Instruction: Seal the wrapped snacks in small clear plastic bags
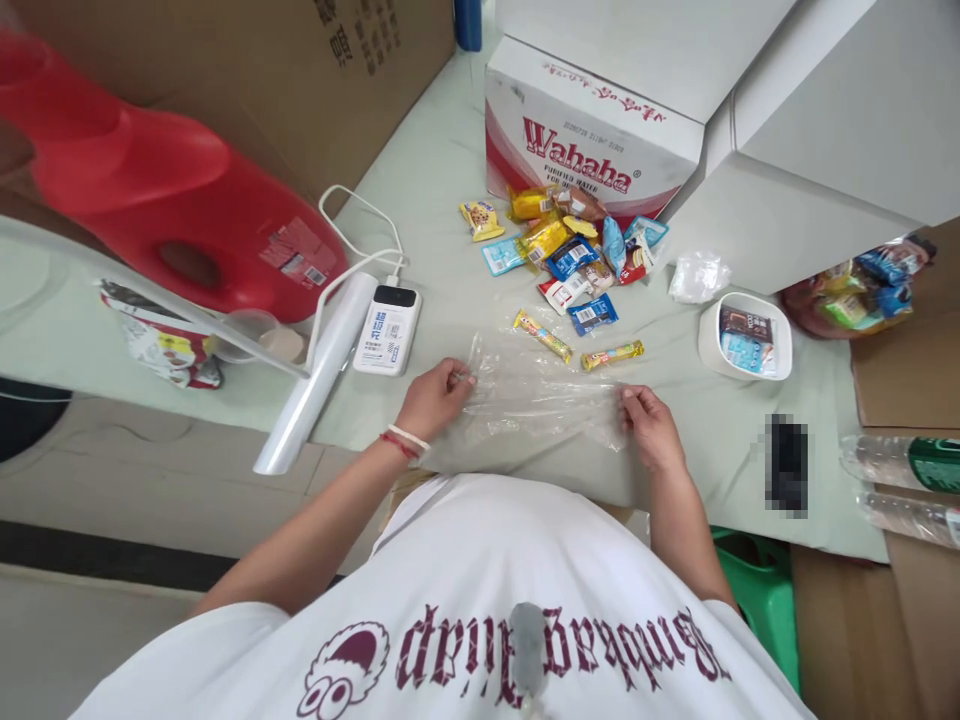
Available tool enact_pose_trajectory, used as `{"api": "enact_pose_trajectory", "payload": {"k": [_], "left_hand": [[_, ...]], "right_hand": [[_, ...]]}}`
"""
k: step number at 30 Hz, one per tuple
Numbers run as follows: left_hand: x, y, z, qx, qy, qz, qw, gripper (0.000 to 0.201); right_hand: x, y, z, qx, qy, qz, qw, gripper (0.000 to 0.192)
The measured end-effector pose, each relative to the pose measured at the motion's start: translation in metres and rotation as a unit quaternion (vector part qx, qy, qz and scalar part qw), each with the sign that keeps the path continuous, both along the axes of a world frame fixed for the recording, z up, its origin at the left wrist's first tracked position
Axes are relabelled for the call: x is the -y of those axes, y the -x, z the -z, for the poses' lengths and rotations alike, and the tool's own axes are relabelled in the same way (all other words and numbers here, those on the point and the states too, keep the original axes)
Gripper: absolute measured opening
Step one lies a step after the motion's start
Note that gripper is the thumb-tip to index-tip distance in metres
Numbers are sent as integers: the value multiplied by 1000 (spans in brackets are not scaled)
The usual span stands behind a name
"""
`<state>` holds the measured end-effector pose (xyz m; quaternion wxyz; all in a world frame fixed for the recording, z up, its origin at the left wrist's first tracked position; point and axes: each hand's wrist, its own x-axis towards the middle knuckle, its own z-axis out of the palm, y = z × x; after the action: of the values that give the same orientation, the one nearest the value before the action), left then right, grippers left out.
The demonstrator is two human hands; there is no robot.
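Note:
A clear plastic sheet (pixel 540 400), wrinkled and see-through, is stretched between my two hands just above the table's near edge. My left hand (pixel 441 395), with a red and a white band at the wrist, pinches its left end. Its right end is pinched in my right hand (pixel 651 425). Just beyond the sheet lie two yellow wrapped snack sticks (pixel 541 336). Past them spreads a loose pile of wrapped snacks (pixel 566 250), in yellow, blue and red packets. Whether the plastic is a flat sheet or a bag, I cannot tell.
A white power bank (pixel 386 330) with a cable and a roll of plastic film (pixel 319 375) lie left. A red jug (pixel 172 190) stands behind them. At the right are a white tub (pixel 709 335) holding packets and plastic bottles (pixel 911 520). A Wahaha carton (pixel 585 140) stands behind.

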<state>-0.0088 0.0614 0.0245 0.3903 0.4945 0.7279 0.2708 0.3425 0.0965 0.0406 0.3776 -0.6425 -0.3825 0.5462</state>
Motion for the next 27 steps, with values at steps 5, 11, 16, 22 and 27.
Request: {"api": "enact_pose_trajectory", "payload": {"k": [5, 11, 16, 22, 27], "left_hand": [[29, -23, 2, -220, -159, -51, 961, 59], [24, -24, 7, -260, -207, 210, 919, 47], [33, -2, 21, -294, -131, 258, 911, 70], [62, -1, 23, -316, -115, 294, 895, 85], [66, -10, 22, -315, -130, 289, 895, 74]], "right_hand": [[15, 23, 1, -20, 48, -8, 999, 81], [26, 22, 10, -18, 15, -59, 998, 77], [47, -31, 12, 53, 12, -139, 989, 54], [-20, -56, -26, 343, -149, -229, 899, 26], [-135, 17, -31, 521, -232, -393, 721, 64]]}}
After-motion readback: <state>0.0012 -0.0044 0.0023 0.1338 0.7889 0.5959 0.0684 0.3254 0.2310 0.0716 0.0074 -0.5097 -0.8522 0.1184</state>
